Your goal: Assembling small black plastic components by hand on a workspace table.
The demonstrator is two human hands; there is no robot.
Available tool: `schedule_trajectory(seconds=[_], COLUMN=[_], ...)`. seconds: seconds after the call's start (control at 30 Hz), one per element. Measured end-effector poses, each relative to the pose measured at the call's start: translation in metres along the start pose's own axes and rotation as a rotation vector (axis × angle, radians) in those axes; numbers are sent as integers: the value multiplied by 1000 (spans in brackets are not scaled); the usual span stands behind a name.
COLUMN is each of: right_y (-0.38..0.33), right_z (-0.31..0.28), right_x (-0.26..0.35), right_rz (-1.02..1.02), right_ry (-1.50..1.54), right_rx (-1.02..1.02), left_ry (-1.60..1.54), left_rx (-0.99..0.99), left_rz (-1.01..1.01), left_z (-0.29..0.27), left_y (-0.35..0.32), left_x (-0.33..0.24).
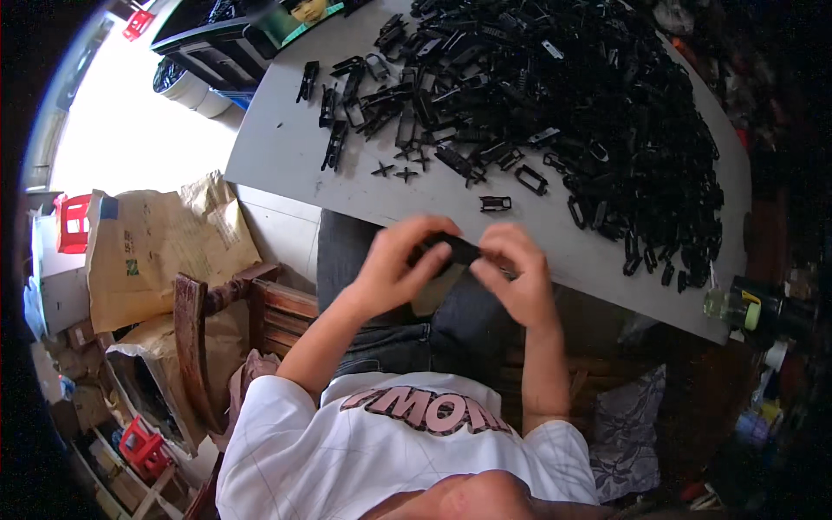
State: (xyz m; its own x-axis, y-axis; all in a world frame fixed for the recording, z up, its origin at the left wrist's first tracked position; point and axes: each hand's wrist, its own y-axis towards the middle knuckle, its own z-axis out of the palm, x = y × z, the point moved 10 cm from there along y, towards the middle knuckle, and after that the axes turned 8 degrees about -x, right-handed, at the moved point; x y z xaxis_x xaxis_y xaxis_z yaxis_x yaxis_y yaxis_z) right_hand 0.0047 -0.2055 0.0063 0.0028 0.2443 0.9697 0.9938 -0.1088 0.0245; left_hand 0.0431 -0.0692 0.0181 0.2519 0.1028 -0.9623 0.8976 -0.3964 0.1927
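So we've got a black plastic part (460,250) up around the 6 o'clock edge of the tabletop (282,152). The grip of our left hand (401,257) is pinching it, thumb against fingers. Our right hand (517,270) is curled at its 3 o'clock end, but that's blurry, so we can't tell if that grip is pinching too. From the part, a little black frame (496,204) lies near 1 o'clock, small crosses (406,174) around 11, a huge heap of black pieces (598,113) between 1 and 2.
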Motion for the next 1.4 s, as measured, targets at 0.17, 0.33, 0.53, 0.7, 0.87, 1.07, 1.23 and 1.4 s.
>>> schedule_trajectory(seconds=[0.17,0.33,0.53,0.7,0.87,1.07,1.23,1.4], right_y=[48,64,23,22,36,40,39,33], right_z=[-47,-47,-79,-67,-21,-9,-8,10], right_x=[44,8,-15,12,31,23,25,31], right_rz=[-375,-261,-168,-259,-388,-387,-386,-341], right_ry=[-919,-876,-598,-856,-634,-718,-830,-511], right_rx=[-392,-216,-422,-371,-134,-86,-138,-53], left_ry=[197,776,864,253,-27,-39,207,225], left_rx=[-430,-531,-434,-471,-208,-151,-92,-95], left_rz=[23,191,56,-31,-173,-168,-131,-105], left_z=[-101,-121,-127,-126,-64,-31,-21,-16], left_y=[23,48,54,38,23,13,13,12], left_x=[18,-5,30,29,23,37,30,31])
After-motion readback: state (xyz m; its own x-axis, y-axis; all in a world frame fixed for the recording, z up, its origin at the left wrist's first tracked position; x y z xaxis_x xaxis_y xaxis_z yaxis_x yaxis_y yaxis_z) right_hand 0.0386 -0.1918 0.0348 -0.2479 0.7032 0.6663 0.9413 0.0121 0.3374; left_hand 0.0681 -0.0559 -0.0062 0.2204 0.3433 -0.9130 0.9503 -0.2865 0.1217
